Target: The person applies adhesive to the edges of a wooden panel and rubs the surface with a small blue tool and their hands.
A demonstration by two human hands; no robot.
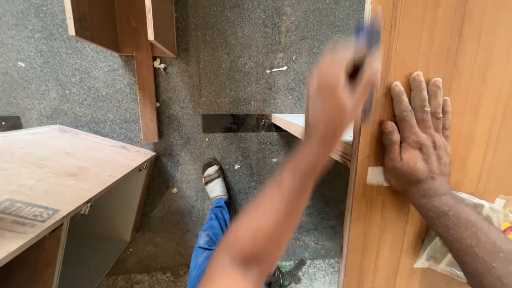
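Observation:
My right hand (418,141) lies flat, fingers together, on a large orange-brown wooden panel (469,48) that fills the right side. A small white piece (376,176) sits on the panel at the heel of that hand. My left hand (336,90) is blurred and reaches up to the panel's left edge. It is closed around a blue-handled tool (368,34) whose tip is hidden by the blur, right next to my right hand's fingers.
A clear plastic bag (453,245) lies on the panel near my right forearm. A plywood cabinet (58,176) stands at left, wooden frame parts (144,64) at the top. My sandalled foot (215,180) rests on grey floor beside a black strip (234,122). A green tool (285,274) lies below.

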